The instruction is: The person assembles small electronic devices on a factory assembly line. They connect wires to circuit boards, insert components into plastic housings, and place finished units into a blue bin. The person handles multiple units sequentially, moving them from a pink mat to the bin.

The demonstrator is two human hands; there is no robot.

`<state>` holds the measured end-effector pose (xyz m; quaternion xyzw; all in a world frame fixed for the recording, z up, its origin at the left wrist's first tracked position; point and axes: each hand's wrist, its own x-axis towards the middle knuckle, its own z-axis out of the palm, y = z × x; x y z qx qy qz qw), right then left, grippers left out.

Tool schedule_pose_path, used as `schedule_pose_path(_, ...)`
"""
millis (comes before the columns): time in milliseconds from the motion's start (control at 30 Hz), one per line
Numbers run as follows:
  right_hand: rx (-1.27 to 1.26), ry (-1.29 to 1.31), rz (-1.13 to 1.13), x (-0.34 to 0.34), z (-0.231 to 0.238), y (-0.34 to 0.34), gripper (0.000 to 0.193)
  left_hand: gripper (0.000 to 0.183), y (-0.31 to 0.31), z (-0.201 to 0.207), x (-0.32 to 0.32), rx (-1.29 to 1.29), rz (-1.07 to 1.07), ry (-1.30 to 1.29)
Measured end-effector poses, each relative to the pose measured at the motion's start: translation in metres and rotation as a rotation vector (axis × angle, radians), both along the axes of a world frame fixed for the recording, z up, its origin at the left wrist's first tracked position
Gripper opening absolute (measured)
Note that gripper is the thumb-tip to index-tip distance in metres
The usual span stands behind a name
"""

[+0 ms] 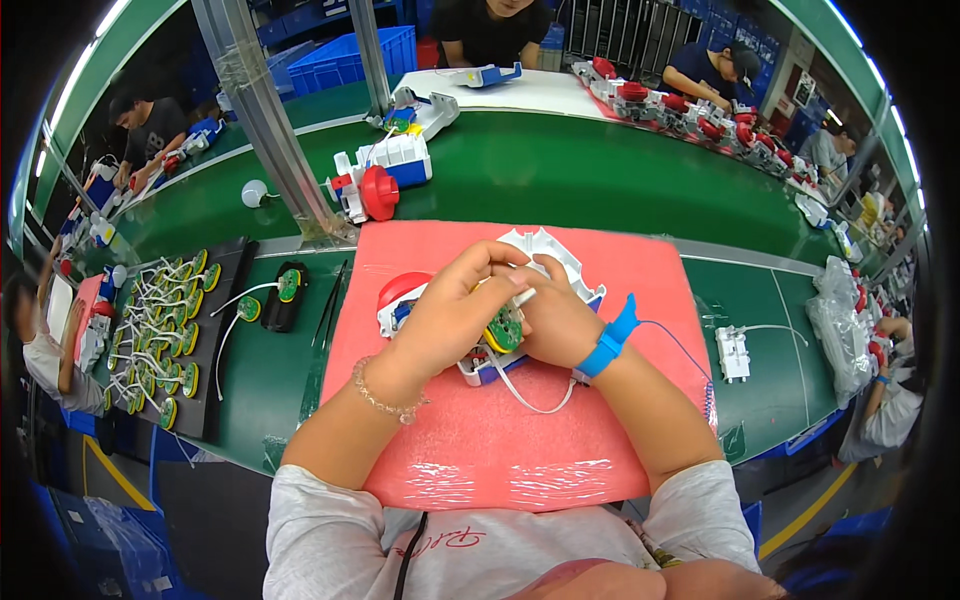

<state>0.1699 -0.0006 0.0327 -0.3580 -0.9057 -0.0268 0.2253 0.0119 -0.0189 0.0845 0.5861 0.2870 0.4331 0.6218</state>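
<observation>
Over the pink foam pad point(450, 440), my left hand point(465, 305) and my right hand point(560, 318) meet with bent fingers. My left thumb and fingertips pinch a small white plug point(524, 296). A round green circuit board point(504, 330) with a yellow rim sits between the hands, its right side against my curled right fingers, which are partly hidden. From it a white cable point(530, 402) loops down. Behind and under the hands lies a white plastic housing point(545, 250) with blue edges; a red round part point(402, 290) shows at its left. A blue wrist strap point(605, 348) circles my right wrist.
At left, a dark tray point(215, 345) holds several round circuit boards point(185, 330) with white cables; tweezers point(328, 305) lie beside the pad. A metal post point(265, 120) rises ahead. Another housing assembly point(385, 175) stands on the green conveyor point(540, 160). Right: a white bracket point(733, 353). People work around.
</observation>
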Motion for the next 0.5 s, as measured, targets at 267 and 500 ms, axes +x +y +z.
schedule_pose_path(267,-0.136,0.090,0.046,0.008,0.005,0.004,0.023,0.022,0.008,-0.007,-0.001,0.071,0.054,0.060)
schedule_pose_path(500,-0.114,0.039,0.049,0.013,0.008,0.007,0.018,0.021,0.001,0.005,-0.001,0.014,0.123,-0.033)
